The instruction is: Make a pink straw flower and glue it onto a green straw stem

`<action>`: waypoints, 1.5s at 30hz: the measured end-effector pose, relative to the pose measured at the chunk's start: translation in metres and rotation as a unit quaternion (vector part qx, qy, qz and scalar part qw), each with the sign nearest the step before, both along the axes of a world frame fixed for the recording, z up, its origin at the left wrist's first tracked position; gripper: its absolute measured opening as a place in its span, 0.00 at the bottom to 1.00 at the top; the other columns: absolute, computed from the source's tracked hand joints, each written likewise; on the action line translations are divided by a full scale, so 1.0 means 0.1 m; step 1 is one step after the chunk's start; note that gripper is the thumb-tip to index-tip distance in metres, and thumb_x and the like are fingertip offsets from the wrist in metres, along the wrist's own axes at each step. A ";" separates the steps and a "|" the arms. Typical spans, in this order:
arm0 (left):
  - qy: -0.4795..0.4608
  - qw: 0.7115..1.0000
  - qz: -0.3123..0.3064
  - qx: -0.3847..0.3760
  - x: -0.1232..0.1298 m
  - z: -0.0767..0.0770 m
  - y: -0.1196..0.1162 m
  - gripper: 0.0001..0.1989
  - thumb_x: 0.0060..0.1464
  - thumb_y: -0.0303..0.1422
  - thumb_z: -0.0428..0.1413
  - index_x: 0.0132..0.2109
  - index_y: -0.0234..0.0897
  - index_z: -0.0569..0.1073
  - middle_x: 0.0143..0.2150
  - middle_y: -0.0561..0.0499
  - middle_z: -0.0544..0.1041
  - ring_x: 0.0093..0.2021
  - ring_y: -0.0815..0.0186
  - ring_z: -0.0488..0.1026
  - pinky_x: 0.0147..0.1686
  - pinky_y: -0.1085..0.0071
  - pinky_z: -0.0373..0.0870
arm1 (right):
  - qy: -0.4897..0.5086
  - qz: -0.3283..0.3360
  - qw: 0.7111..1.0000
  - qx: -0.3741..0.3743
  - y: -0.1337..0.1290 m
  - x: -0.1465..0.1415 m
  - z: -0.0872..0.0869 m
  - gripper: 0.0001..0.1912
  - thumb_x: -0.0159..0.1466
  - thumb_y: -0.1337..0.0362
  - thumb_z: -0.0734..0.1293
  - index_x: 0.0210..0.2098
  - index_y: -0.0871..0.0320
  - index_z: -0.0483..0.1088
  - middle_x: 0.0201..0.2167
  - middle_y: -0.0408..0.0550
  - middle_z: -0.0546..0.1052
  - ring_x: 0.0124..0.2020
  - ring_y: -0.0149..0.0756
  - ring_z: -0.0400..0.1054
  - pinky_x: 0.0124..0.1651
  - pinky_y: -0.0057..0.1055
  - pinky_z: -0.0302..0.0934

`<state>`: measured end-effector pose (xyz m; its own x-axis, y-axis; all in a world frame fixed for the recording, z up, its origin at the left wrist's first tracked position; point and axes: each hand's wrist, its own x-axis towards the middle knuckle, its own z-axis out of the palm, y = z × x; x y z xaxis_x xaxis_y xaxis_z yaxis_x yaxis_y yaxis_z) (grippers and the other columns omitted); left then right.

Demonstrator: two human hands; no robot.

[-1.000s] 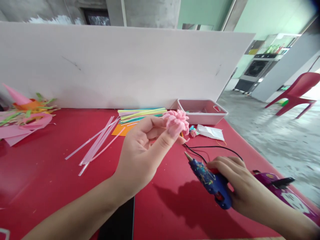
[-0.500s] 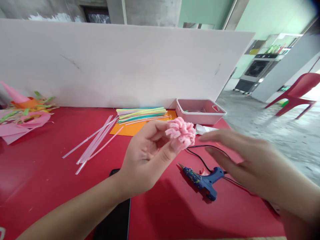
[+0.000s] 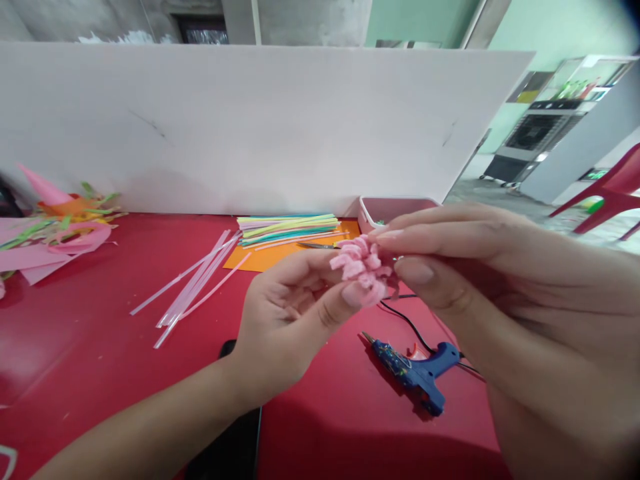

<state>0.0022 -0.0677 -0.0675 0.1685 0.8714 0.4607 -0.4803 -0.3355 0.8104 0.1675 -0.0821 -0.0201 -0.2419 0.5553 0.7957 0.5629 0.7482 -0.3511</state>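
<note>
Between the thumb and fingers of my left hand (image 3: pixel 285 320) is a pink fuzzy flower (image 3: pixel 360 263), made of many short curled loops. My right hand (image 3: pixel 480 287) meets the flower's right side, thumb below and fingertips above, pinching at its edge. Part of the flower's right side is hidden by those fingers. On the table under my hands lies a blue hot glue gun (image 3: pixel 410 373), its nozzle pointing to the upper left and its black cord (image 3: pixel 407 320) running behind my right hand.
Pink sticks (image 3: pixel 197 283) lie loose on the red table (image 3: pixel 90 333). A multicoloured bundle of sticks (image 3: pixel 287 230) rests on orange paper (image 3: pixel 245 260) beside a pointed metal blade (image 3: pixel 315 245). Behind stand a pink basket (image 3: pixel 367 217) and a white board (image 3: pixel 280 127); pink paper crafts (image 3: pixel 65 227) are at left.
My right hand has moved left, from apart in the air to the flower, and its fingers have closed on the edge. My left hand still holds the flower. The view has shifted slightly.
</note>
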 end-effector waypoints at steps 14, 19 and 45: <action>-0.088 0.992 -0.039 -0.087 0.01 0.00 0.02 0.10 0.48 0.24 0.68 0.38 0.40 0.82 0.35 0.58 0.85 0.36 0.73 0.82 0.40 0.83 0.79 | -0.016 0.011 0.998 0.061 0.05 0.04 -0.03 0.08 0.65 0.69 0.68 0.41 0.51 0.76 0.40 0.40 0.83 0.41 0.33 0.78 0.47 0.28 0.75; -0.095 0.986 -0.082 -0.110 0.01 0.03 0.02 0.08 0.49 0.24 0.67 0.36 0.41 0.83 0.34 0.59 0.85 0.37 0.74 0.82 0.41 0.83 0.78 | -0.013 0.036 0.998 0.056 0.06 0.04 -0.02 0.08 0.65 0.70 0.67 0.42 0.53 0.75 0.41 0.42 0.83 0.44 0.33 0.78 0.47 0.26 0.75; -0.104 0.991 -0.032 -0.083 0.03 0.12 -0.03 0.08 0.46 0.24 0.69 0.32 0.42 0.82 0.33 0.57 0.84 0.37 0.67 0.83 0.42 0.72 0.82 | -0.087 -0.010 0.993 0.084 -0.11 0.10 0.01 0.06 0.65 0.64 0.70 0.42 0.50 0.75 0.48 0.37 0.81 0.47 0.32 0.78 0.54 0.25 0.73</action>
<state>0.0056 -0.0706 -0.0553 0.1414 0.9288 0.3425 -0.6589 -0.1699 0.7328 0.1776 -0.0930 -0.0188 -0.3745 0.4252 0.8240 0.6199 0.7757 -0.1185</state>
